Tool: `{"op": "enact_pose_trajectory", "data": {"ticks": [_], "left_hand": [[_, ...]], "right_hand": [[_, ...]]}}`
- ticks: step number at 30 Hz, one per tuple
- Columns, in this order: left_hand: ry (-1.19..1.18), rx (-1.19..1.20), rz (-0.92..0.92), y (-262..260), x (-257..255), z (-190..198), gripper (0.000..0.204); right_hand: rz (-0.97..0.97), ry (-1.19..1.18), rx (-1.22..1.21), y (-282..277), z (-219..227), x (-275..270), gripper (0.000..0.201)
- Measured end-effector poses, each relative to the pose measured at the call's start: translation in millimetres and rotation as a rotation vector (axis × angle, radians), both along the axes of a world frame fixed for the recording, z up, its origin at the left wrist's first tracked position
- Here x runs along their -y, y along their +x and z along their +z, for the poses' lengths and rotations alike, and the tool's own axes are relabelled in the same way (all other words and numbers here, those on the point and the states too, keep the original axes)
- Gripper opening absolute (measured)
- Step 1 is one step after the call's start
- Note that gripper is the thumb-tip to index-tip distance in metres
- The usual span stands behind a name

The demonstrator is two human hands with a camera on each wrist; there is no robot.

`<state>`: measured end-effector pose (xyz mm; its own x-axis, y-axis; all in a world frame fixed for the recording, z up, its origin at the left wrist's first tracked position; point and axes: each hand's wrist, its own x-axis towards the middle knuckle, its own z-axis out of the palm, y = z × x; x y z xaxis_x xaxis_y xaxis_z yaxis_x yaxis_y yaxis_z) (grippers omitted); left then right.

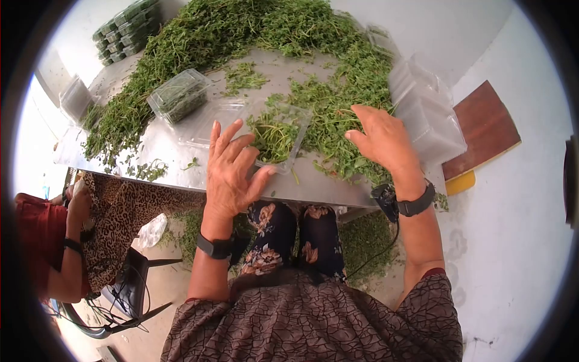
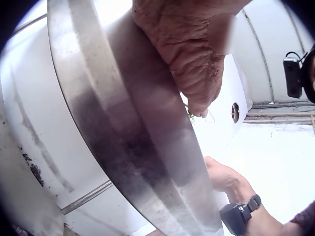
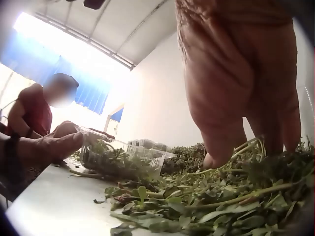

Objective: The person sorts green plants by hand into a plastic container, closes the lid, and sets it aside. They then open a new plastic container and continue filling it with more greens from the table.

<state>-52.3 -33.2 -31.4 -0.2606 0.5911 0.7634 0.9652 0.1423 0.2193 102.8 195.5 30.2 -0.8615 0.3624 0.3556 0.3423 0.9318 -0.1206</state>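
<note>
An open clear plastic box (image 1: 300, 130) holding green leafy stems (image 1: 274, 140) lies on the metal table, its lid folded out to the left. My left hand (image 1: 232, 172) is at the box's near left side, fingers spread and thumb at the rim; in the left wrist view this hand (image 2: 184, 49) is above the table edge. Over the heap of greens (image 1: 329, 93) to the right is my right hand (image 1: 386, 142), thumb apart from the fingers. The right wrist view has that hand (image 3: 236, 73) with fingertips down among stems (image 3: 221, 196), partly hidden.
A closed filled box (image 1: 180, 95) stands left of the open one. Filled boxes (image 1: 126, 30) are stacked at the back left, empty ones (image 1: 425, 114) at the right. Greens curve around the table's back. Another person (image 1: 45, 241) sits at the left by a chair (image 1: 129, 289).
</note>
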Motion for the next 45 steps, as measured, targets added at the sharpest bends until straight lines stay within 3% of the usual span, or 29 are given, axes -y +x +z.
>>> {"op": "enact_pose_trajectory", "data": {"ticks": [1, 7, 10, 17, 20, 22, 29, 32, 36, 38, 45], "left_hand": [[-0.002, 0.001, -0.002, 0, 0, 0, 0.031], [-0.001, 0.003, -0.006, 0, 0, 0, 0.031], [0.0, 0.005, -0.006, 0, 0, 0, 0.031], [-0.007, -0.002, -0.009, 0, 0, -1, 0.031], [0.008, -0.003, -0.024, 0, 0, -2, 0.03], [0.001, 0.008, -0.021, -2, 0, -3, 0.03], [0.022, -0.002, -0.042, -2, 1, -3, 0.03], [0.01, 0.006, -0.036, -2, 2, -2, 0.03], [0.021, 0.003, -0.042, -1, 1, -3, 0.03], [0.019, 0.01, -0.045, -1, 0, -3, 0.03], [-0.102, 0.017, -0.071, -2, 1, 2, 0.035]], "right_hand": [[0.031, 0.052, -0.081, -1, -6, -1, 0.026], [0.03, 0.077, -0.096, -5, -14, -13, 0.013], [-0.044, 0.028, -0.032, -4, -5, -12, 0.013], [-0.002, 0.046, -0.057, -10, -6, -7, 0.016], [-0.025, 0.015, 0.061, -17, -10, -10, 0.021], [0.03, 0.133, 0.003, -21, -15, -16, 0.017], [-0.016, 0.165, 0.012, -22, -15, -22, 0.013], [-0.117, -0.083, -0.037, -15, -2, -21, 0.019], [-0.202, -0.201, -0.107, -6, 1, -27, 0.027], [-0.172, -0.477, -0.168, -2, -5, -34, 0.031], [-0.087, -0.857, -0.291, -1, 1, -16, 0.031]]}}
